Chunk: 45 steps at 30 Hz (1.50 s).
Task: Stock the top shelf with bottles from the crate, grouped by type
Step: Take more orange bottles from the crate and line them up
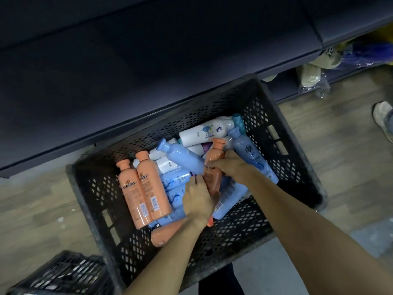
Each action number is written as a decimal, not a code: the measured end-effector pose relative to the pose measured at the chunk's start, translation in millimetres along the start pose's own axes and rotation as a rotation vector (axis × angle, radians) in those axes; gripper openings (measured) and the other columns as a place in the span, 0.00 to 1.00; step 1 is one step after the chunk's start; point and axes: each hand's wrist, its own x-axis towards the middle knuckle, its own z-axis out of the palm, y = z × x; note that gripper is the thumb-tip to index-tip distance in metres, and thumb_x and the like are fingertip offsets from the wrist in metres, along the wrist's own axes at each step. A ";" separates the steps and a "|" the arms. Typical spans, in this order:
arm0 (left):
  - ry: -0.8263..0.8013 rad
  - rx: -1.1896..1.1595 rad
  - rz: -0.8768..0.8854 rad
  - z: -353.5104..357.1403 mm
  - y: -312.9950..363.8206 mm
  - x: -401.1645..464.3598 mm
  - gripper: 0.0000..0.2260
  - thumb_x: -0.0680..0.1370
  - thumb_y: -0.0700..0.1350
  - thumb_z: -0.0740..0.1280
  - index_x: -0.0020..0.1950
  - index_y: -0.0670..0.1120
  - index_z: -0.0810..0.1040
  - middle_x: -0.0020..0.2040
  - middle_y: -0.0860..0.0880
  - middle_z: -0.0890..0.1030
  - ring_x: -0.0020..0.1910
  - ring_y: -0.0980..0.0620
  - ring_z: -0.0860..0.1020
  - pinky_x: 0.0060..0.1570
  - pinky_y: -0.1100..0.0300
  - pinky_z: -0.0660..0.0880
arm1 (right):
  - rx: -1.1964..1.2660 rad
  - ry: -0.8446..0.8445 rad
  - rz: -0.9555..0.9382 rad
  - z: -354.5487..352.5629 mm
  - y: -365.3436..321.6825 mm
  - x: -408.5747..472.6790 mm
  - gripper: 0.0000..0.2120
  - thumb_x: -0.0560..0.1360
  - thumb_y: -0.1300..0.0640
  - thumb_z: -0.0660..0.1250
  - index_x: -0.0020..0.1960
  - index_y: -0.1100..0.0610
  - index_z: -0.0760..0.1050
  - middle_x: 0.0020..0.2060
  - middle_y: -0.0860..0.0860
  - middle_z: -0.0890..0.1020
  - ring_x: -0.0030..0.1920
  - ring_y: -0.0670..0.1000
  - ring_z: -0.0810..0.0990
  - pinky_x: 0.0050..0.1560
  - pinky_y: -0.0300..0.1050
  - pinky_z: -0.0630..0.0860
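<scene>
Head view, stock entry. Dark shelving (148,60) across top, shelf surfaces bare. Black perforated crate (287,133) on wood floor, holding mixed bottles lying flat: two orange bottles (142,188) side by side at left, light blue bottle (185,156) mid, white bottle (204,133) at far end. Second crate (63,273) bottom left. Left hand (198,201) and right hand (230,165) both closed round central orange bottle (213,177).
</scene>
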 end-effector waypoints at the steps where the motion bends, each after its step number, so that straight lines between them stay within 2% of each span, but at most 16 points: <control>1: -0.006 -0.008 -0.007 -0.3 -0.5 -0.3 0.25 0.71 0.55 0.72 0.62 0.45 0.71 0.57 0.46 0.74 0.56 0.44 0.75 0.51 0.50 0.75 | -0.019 0.022 -0.020 1.7 0.2 -3.3 0.34 0.66 0.50 0.78 0.65 0.60 0.68 0.54 0.53 0.81 0.53 0.52 0.80 0.53 0.47 0.78; 5: -0.062 -0.105 -0.049 -15.9 -5.9 -8.4 0.23 0.71 0.55 0.72 0.59 0.45 0.72 0.54 0.46 0.75 0.52 0.44 0.77 0.48 0.51 0.74 | -0.107 0.075 -0.129 5.1 -10.2 -36.6 0.32 0.70 0.52 0.76 0.66 0.60 0.64 0.54 0.52 0.76 0.56 0.52 0.77 0.49 0.44 0.74; 9: 0.058 -0.175 -0.008 -56.7 -1.0 -27.8 0.18 0.71 0.54 0.71 0.54 0.46 0.71 0.50 0.47 0.77 0.49 0.44 0.78 0.43 0.53 0.73 | -0.161 0.166 -0.243 4.4 -51.6 -91.3 0.31 0.71 0.51 0.75 0.65 0.61 0.63 0.50 0.52 0.75 0.51 0.52 0.75 0.51 0.45 0.74; 12: 0.115 -0.235 0.011 -110.0 12.6 -43.7 0.15 0.69 0.51 0.71 0.51 0.46 0.72 0.46 0.48 0.79 0.46 0.46 0.79 0.41 0.53 0.75 | -0.146 0.247 -0.292 6.3 -86.8 -144.6 0.36 0.62 0.44 0.79 0.61 0.57 0.66 0.51 0.51 0.77 0.51 0.53 0.77 0.53 0.47 0.76; 14: 0.065 -0.350 0.065 -151.9 17.5 -56.6 0.12 0.68 0.50 0.72 0.48 0.50 0.75 0.43 0.52 0.81 0.42 0.50 0.80 0.41 0.54 0.77 | -0.157 0.267 -0.380 1.6 -105.7 -181.0 0.37 0.54 0.38 0.78 0.56 0.55 0.71 0.49 0.50 0.79 0.49 0.52 0.79 0.50 0.47 0.78; 15: -0.001 -0.399 0.086 -173.6 17.5 -64.0 0.10 0.67 0.50 0.72 0.46 0.53 0.76 0.41 0.54 0.82 0.41 0.53 0.80 0.42 0.56 0.77 | -0.169 0.237 -0.439 -3.2 -114.6 -198.7 0.34 0.54 0.40 0.78 0.54 0.55 0.74 0.47 0.51 0.80 0.47 0.51 0.80 0.47 0.47 0.79; 17: -0.126 -0.420 0.182 -215.8 15.3 -78.5 0.15 0.64 0.51 0.75 0.49 0.55 0.77 0.42 0.56 0.82 0.42 0.56 0.80 0.43 0.61 0.76 | -0.133 0.073 -0.528 -19.5 -131.3 -237.5 0.26 0.63 0.55 0.80 0.57 0.57 0.75 0.47 0.51 0.81 0.45 0.48 0.79 0.46 0.44 0.79; 19: -0.190 -0.385 0.292 -253.8 11.9 -91.7 0.25 0.60 0.52 0.78 0.56 0.54 0.78 0.48 0.55 0.83 0.46 0.55 0.80 0.45 0.63 0.76 | -0.133 -0.072 -0.605 -40.2 -144.2 -275.9 0.28 0.68 0.66 0.77 0.65 0.54 0.72 0.54 0.50 0.82 0.52 0.48 0.82 0.52 0.37 0.79; 23: -0.277 -0.393 0.433 -323.6 14.2 -122.4 0.25 0.63 0.41 0.80 0.57 0.52 0.78 0.51 0.55 0.83 0.47 0.62 0.79 0.51 0.68 0.74 | -0.188 -0.098 -0.766 -55.0 -174.6 -346.9 0.27 0.69 0.66 0.77 0.64 0.59 0.72 0.56 0.52 0.82 0.55 0.49 0.83 0.57 0.43 0.79; 26: -0.317 -0.381 0.503 -364.5 17.5 -147.5 0.25 0.64 0.42 0.78 0.60 0.49 0.78 0.53 0.52 0.83 0.51 0.58 0.81 0.56 0.60 0.77 | -0.237 -0.020 -0.878 -47.6 -194.3 -391.8 0.27 0.66 0.59 0.81 0.62 0.56 0.75 0.54 0.50 0.84 0.53 0.48 0.84 0.57 0.45 0.80; 29: -0.212 -0.381 0.533 -398.5 20.7 -170.7 0.28 0.62 0.49 0.74 0.61 0.52 0.76 0.55 0.54 0.83 0.53 0.57 0.81 0.57 0.56 0.78 | -0.300 0.111 -1.022 -37.5 -215.4 -433.4 0.25 0.62 0.54 0.83 0.55 0.52 0.76 0.46 0.43 0.83 0.43 0.38 0.81 0.49 0.32 0.76; 32: 0.037 -0.393 0.527 -424.6 20.4 -196.3 0.29 0.61 0.55 0.76 0.61 0.55 0.75 0.53 0.57 0.82 0.52 0.60 0.80 0.55 0.54 0.78 | -0.294 0.235 -1.146 -27.4 -236.8 -472.1 0.26 0.60 0.50 0.83 0.53 0.51 0.76 0.43 0.40 0.81 0.40 0.37 0.79 0.42 0.26 0.71; 35: 0.292 -0.451 0.538 -448.9 22.8 -226.3 0.27 0.61 0.59 0.78 0.58 0.56 0.77 0.51 0.59 0.82 0.50 0.64 0.79 0.50 0.63 0.78 | -0.280 0.329 -1.224 -20.6 -261.4 -504.0 0.27 0.61 0.44 0.81 0.56 0.49 0.76 0.47 0.39 0.80 0.44 0.38 0.79 0.44 0.28 0.72; 39: 0.455 -0.524 0.561 -495.4 30.2 -257.3 0.21 0.62 0.52 0.80 0.52 0.54 0.78 0.46 0.59 0.83 0.46 0.66 0.80 0.47 0.65 0.78 | -0.313 0.374 -1.300 -20.2 -294.9 -545.4 0.34 0.60 0.35 0.76 0.59 0.49 0.74 0.52 0.44 0.78 0.51 0.45 0.78 0.51 0.45 0.77; 43: 0.499 -0.529 0.657 -547.0 33.8 -288.6 0.21 0.64 0.50 0.81 0.54 0.52 0.79 0.48 0.58 0.84 0.47 0.65 0.81 0.50 0.65 0.78 | -0.308 0.277 -1.404 -30.3 -319.2 -599.2 0.26 0.65 0.42 0.79 0.58 0.47 0.73 0.53 0.38 0.79 0.49 0.39 0.81 0.48 0.34 0.77; 45: 0.537 -0.532 0.698 -568.6 35.8 -305.4 0.21 0.65 0.50 0.80 0.55 0.53 0.80 0.48 0.58 0.84 0.48 0.64 0.81 0.51 0.62 0.79 | -0.318 0.217 -1.451 -32.7 -329.0 -623.6 0.26 0.66 0.46 0.79 0.60 0.46 0.73 0.54 0.39 0.80 0.50 0.37 0.82 0.49 0.34 0.79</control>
